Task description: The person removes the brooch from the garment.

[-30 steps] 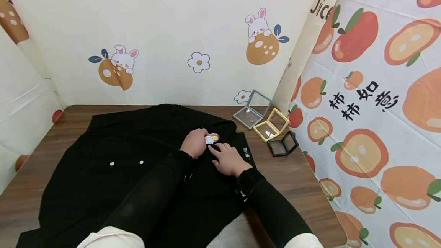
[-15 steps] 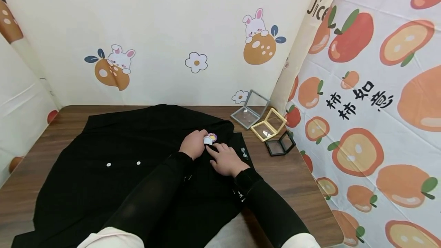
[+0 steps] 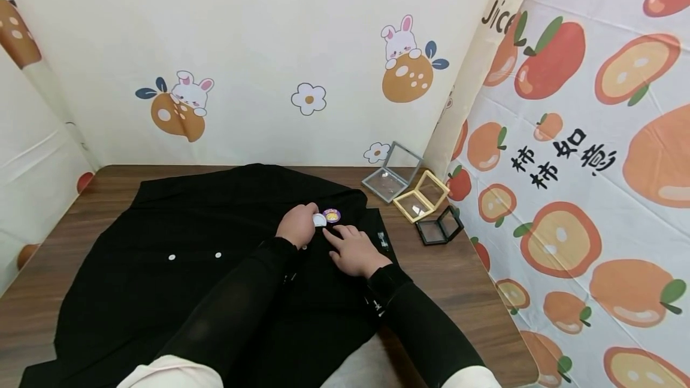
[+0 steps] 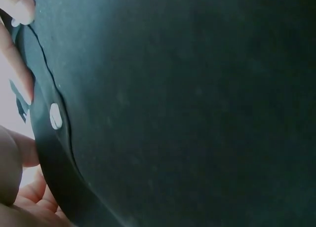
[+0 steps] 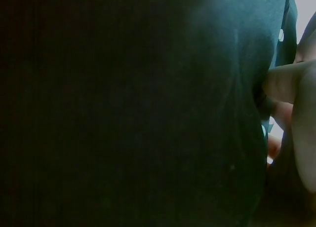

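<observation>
A black button-up shirt (image 3: 178, 304) is spread over the table. A round purple-and-yellow patch (image 3: 332, 215) lies on it at the upper right. My left hand (image 3: 296, 226) has curled fingers and pinches a small white half-round piece (image 3: 320, 220) at the patch's left edge. My right hand (image 3: 353, 250) lies on the shirt just below the patch, with its fingers spread and index finger reaching toward the white piece. Black cloth fills most of both wrist views. A white button (image 4: 56, 116) shows on the shirt's edge in the left wrist view, near several fingers.
Three open hinged clear-windowed cases stand at the right back: a grey case (image 3: 386, 184), a yellow case (image 3: 415, 205) and a black case (image 3: 433, 232). A brown wooden table (image 3: 458, 310) borders the shirt. Printed cloth walls (image 3: 253, 118) rise behind and beside it.
My left hand has moved slightly left with the white piece, uncovering more of the round patch. The right hand has stayed in place on the shirt. The view has shifted a little.
</observation>
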The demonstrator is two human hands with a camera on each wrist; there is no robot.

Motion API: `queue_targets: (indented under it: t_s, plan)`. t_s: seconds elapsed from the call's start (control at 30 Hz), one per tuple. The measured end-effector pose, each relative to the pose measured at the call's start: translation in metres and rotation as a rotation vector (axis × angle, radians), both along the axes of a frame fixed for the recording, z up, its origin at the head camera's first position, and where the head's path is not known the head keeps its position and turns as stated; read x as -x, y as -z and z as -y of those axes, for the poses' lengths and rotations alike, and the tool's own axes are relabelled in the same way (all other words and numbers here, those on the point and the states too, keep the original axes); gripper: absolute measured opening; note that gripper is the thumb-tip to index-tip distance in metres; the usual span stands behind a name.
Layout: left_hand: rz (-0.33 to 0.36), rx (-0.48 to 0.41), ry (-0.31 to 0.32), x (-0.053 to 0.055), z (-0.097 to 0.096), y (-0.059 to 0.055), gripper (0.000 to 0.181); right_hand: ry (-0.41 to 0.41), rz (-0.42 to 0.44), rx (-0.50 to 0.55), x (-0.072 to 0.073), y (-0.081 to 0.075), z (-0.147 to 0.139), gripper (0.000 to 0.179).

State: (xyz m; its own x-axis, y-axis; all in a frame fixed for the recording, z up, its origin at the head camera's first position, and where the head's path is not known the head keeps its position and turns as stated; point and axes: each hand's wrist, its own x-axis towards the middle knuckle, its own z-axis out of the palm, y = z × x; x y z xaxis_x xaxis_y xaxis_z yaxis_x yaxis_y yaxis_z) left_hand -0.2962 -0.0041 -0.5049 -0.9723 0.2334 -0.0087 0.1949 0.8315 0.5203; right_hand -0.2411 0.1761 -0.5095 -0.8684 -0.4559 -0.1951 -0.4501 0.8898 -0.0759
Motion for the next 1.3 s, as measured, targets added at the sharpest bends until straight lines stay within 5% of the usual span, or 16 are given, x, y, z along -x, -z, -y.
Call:
queue_targets:
  t_s: [0.33,0.7,1.3]
  plan:
    - [0.026,0.009,0.003,-0.003,0.010,-0.006,0.014,-0.004,-0.008,-0.015,0.001,0.002,0.001,0.059]
    - [0.035,-0.108,0.008,-0.006,0.039,-0.017,0.006,0.003,-0.004,0.005,0.003,0.005,0.005,0.058]
    - [0.081,-0.453,-0.113,-0.061,0.092,-0.019,0.009,0.042,0.043,0.075,-0.005,-0.009,0.006,0.060]
